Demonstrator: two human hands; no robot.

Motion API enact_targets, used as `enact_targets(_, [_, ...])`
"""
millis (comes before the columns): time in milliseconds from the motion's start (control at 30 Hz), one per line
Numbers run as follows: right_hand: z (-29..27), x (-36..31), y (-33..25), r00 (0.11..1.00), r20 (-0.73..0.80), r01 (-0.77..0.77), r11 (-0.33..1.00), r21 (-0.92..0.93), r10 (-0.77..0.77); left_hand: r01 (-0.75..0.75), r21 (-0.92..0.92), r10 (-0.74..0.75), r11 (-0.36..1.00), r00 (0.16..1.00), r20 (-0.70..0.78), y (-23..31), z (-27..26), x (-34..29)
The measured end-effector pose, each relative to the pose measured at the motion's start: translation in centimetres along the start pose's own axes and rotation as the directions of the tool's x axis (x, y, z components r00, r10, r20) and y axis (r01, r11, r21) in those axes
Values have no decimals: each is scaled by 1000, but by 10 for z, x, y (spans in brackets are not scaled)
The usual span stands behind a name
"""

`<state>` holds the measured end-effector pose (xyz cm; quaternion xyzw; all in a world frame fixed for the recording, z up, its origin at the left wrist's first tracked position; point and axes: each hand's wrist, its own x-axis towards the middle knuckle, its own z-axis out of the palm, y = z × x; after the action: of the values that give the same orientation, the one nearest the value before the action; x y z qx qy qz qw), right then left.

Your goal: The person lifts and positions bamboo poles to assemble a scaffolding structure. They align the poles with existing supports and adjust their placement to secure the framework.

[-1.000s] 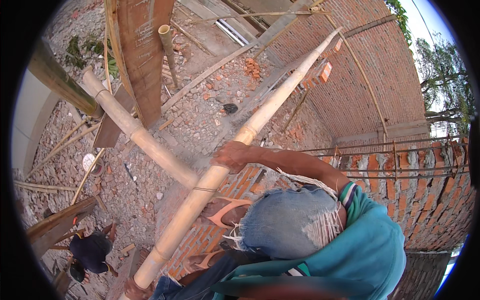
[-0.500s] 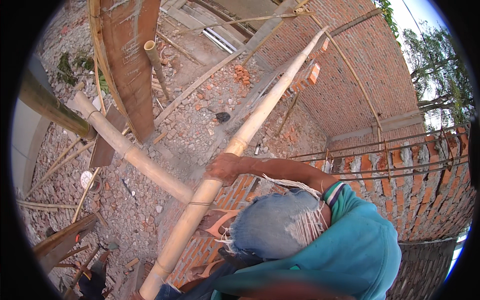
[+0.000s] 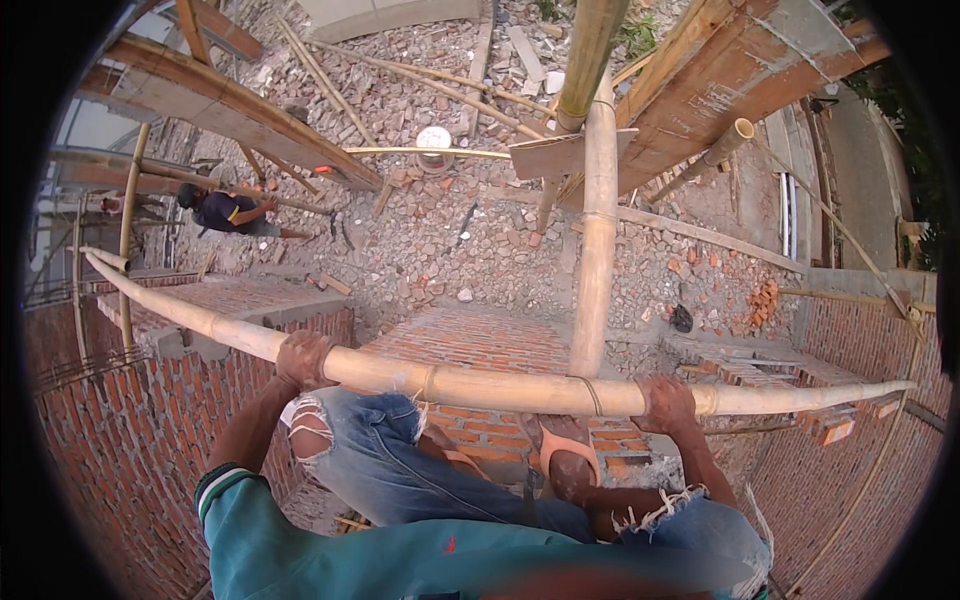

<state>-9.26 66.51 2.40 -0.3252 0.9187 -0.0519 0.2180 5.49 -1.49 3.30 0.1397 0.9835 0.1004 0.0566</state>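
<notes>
A long pale bamboo pole [image 3: 490, 389] runs crosswise in front of my knees. My left hand [image 3: 305, 361] is closed over it left of centre, fingers wrapped round the top. To the right, my right hand [image 3: 667, 403] grips the same pole just past a thin tie [image 3: 595, 398] looped round it. Between my hands, nearer the right one, a second bamboo pole [image 3: 596, 280] meets the first from the far side. My feet in orange sandals [image 3: 568, 450] rest on brickwork under the pole.
Below lies ground strewn with rubble [image 3: 420, 250]. A person in dark clothes [image 3: 232, 210] bends there at the left, holding a long tool. Wooden boards [image 3: 715, 95] and an upright green bamboo post [image 3: 592, 60] stand beyond. A brick wall [image 3: 120, 440] drops away at my left.
The view has swung to the left, so the pole now lies crosswise. My left hand has come into sight on it; my right hand still holds it near the tie.
</notes>
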Motion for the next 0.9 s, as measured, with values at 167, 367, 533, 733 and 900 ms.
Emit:
enact_targets(167, [12, -1, 4, 999, -36, 33, 998, 58, -31, -5, 56, 6, 998, 1000, -17, 8, -8, 0])
enact_targets(367, [11, -2, 4, 1000, -5, 2, 1000, -5, -2, -7, 18, 8, 1000, 1000, -18, 5, -4, -1])
enact_targets(533, [13, -1, 6, 1000, 13, 6, 1000, 23, -7, -14, 9, 14, 1000, 998, -67, 8, -5, 0])
enact_targets(733, [15, -1, 11, 1000, 8, 27, 1000, 9, -28, -6, 38, 9, 999, 997, -72, 10, -8, 1])
enact_targets(900, [7, 0, 2, 990, 117, -72, 997, -8, 73, 13, 29, -13, 999, 1000, -21, 9, -5, 0])
